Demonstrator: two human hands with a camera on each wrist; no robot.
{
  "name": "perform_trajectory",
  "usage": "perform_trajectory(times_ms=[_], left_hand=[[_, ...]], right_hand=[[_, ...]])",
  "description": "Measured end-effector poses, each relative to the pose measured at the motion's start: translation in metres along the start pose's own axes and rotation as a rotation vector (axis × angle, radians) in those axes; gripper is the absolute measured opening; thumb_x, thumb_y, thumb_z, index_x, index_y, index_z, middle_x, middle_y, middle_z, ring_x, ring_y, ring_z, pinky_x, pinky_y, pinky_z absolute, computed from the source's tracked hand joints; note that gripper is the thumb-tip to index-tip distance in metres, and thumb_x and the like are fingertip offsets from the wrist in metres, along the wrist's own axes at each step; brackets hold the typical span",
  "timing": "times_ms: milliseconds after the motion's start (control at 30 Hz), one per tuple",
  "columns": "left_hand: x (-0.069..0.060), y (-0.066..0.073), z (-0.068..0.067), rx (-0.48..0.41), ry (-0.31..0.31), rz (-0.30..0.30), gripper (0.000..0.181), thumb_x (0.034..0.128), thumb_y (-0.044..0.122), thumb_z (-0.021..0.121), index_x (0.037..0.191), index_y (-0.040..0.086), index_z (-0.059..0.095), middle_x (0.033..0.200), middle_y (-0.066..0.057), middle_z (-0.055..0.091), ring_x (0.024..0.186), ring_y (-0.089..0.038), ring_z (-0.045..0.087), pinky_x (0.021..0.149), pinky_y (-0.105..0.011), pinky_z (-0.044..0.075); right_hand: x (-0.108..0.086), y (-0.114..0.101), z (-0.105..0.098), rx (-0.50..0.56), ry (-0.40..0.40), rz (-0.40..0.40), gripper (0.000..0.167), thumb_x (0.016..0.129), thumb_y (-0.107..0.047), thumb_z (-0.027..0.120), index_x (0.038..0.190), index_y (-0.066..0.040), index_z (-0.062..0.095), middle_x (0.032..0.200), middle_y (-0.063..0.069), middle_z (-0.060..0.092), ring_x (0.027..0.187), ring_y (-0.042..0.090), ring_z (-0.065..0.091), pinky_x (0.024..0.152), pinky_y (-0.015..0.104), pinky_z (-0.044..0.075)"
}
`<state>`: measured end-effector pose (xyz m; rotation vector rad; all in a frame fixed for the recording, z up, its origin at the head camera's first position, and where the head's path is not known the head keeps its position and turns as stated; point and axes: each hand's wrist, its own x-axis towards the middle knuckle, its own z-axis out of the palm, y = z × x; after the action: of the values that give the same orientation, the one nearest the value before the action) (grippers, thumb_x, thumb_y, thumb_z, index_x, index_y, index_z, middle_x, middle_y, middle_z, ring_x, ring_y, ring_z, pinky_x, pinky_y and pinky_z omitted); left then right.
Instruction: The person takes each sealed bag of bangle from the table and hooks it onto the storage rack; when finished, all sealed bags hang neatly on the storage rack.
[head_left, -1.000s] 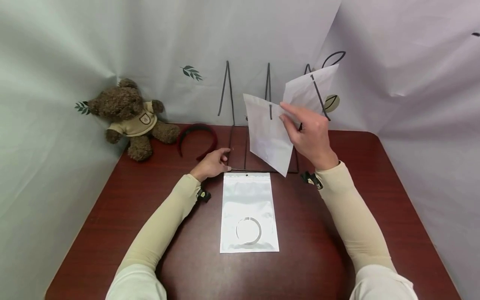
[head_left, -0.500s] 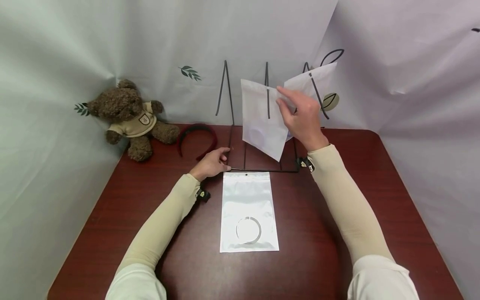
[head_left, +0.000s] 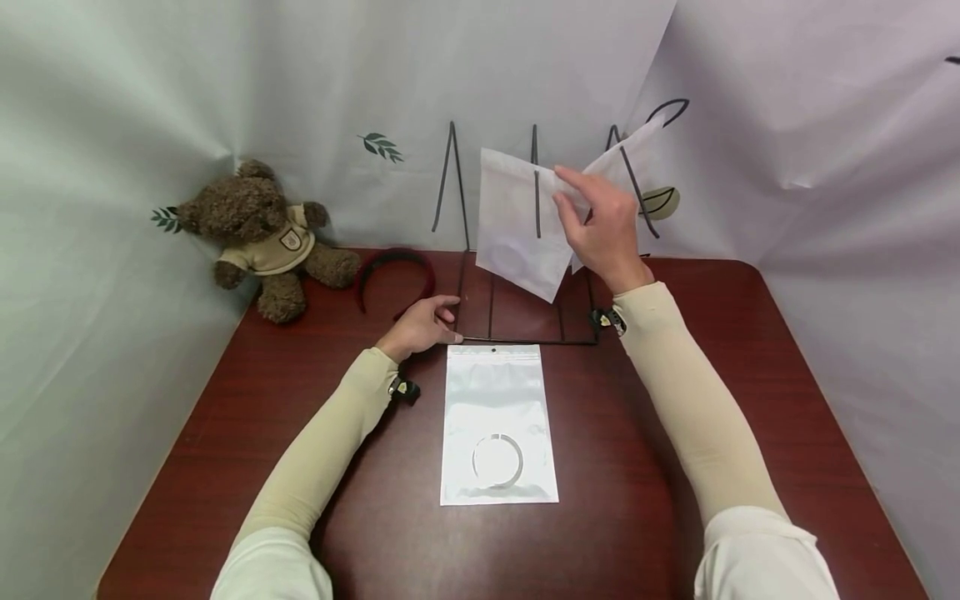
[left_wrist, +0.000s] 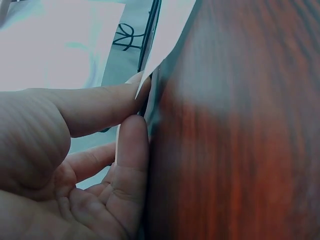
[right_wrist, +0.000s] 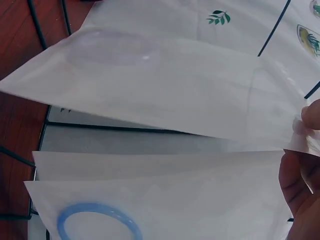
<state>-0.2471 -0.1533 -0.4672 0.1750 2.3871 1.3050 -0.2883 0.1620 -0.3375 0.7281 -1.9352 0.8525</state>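
A black wire rack with upright hooks stands at the back of the table. Its front left corner is held between the thumb and fingers of the left hand. The right hand pinches the top edge of a white bag, which lies at the middle hook; the hook's tip shows in front of it. Other white bags hang at the right hook, one with a blue ring showing. Flat on the table before the rack lies a silvery bag with a ring inside.
A brown teddy bear in a beige shirt leans at the back left. Beside it lies a dark red headband. White cloth with leaf prints hangs behind the table.
The right hand has moved up and slightly left with its bag, toward the base of the middle hook. The bag at the right hook has turned. The left hand has stayed at the rack's corner.
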Motion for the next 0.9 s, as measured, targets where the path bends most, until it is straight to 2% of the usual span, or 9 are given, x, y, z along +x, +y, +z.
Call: perform_trajectory(times_ms=[100,233,333,467,600,700,900], left_hand=[[0.0,0.0,0.001,-0.004,0.008,0.008,0.078,0.0883,0.007,0.086,0.158,0.013,0.05,0.121,-0.012,0.06,0.103,-0.026,0.066,0.081,-0.032,0.051],[0.0,-0.001,0.001,-0.003,0.014,0.014,0.077,0.0882,0.008,0.086,0.157,0.012,0.051,0.12,-0.012,0.061,0.104,-0.026,0.067,0.08,-0.031,0.051],[-0.001,-0.001,0.001,-0.002,0.016,0.01,0.077,0.0888,0.009,0.086,0.157,0.013,0.051,0.12,-0.012,0.06,0.104,-0.027,0.067,0.08,-0.031,0.051],[-0.002,0.0,0.002,0.002,0.019,0.011,0.076,0.0892,0.009,0.085,0.157,0.013,0.051,0.121,-0.012,0.06,0.104,-0.027,0.067,0.08,-0.031,0.051],[-0.002,0.0,0.003,0.003,0.018,0.019,0.076,0.0896,0.009,0.085,0.157,0.013,0.051,0.12,-0.012,0.06,0.104,-0.027,0.067,0.081,-0.032,0.051],[-0.003,0.0,0.002,-0.001,0.019,0.019,0.076,0.0897,0.008,0.084,0.157,0.013,0.051,0.12,-0.012,0.06,0.104,-0.027,0.067,0.08,-0.032,0.051],[-0.002,-0.001,0.002,-0.001,0.014,0.012,0.076,0.0901,0.008,0.084,0.158,0.014,0.051,0.12,-0.012,0.06,0.103,-0.026,0.068,0.079,-0.032,0.051]], right_hand=[[-0.001,0.001,0.0,0.007,0.015,0.001,0.029,0.098,-0.01,0.074,0.126,-0.007,0.079,0.106,0.016,0.08,0.066,0.03,0.064,0.068,0.044,0.049],[-0.001,0.002,0.0,0.016,0.032,0.016,0.028,0.097,-0.009,0.076,0.125,-0.01,0.08,0.108,0.013,0.081,0.063,0.028,0.063,0.067,0.031,0.045],[0.0,0.003,0.001,0.017,0.034,0.033,0.029,0.097,-0.009,0.076,0.125,-0.011,0.08,0.108,0.012,0.081,0.062,0.027,0.061,0.064,0.027,0.041],[-0.001,0.004,0.004,0.016,0.04,0.057,0.03,0.097,-0.011,0.076,0.127,-0.013,0.079,0.11,0.012,0.081,0.07,0.028,0.063,0.064,0.031,0.044],[-0.006,0.007,0.005,0.009,0.052,0.087,0.038,0.098,-0.011,0.075,0.136,-0.013,0.074,0.11,0.016,0.078,0.068,0.03,0.059,0.064,0.033,0.044],[-0.011,0.01,0.005,-0.001,0.058,0.102,0.045,0.098,-0.011,0.073,0.143,-0.012,0.068,0.107,0.02,0.074,0.069,0.032,0.057,0.066,0.036,0.045],[-0.03,0.013,0.0,-0.074,0.076,0.109,0.051,0.098,-0.01,0.073,0.147,-0.01,0.063,0.111,0.023,0.069,0.083,0.035,0.061,0.073,0.045,0.054]])
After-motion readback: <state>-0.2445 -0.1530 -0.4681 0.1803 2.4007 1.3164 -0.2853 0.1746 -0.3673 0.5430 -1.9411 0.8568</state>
